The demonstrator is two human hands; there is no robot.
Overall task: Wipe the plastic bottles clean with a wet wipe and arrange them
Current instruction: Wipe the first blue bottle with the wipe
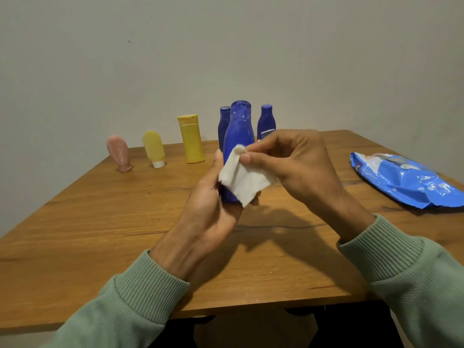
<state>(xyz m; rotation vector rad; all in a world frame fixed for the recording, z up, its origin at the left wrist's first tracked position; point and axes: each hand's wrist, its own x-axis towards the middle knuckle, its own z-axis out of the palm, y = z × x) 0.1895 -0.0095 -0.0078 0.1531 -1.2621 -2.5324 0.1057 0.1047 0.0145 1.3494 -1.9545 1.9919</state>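
Note:
My left hand (213,204) grips the lower part of a large blue plastic bottle (239,131), holding it upright above the table. My right hand (288,156) pinches a white wet wipe (244,180) between thumb and fingers and holds it against the bottle's front. White smears show near the bottle's cap. Two smaller blue bottles (224,121) (266,119) stand behind it, partly hidden.
Along the far edge of the wooden table (100,222) stand a pink tube (119,153), a small yellow tube (154,149) and a taller yellow bottle (191,139). A blue pack of wet wipes (404,179) lies at the right. A pale wall rises behind.

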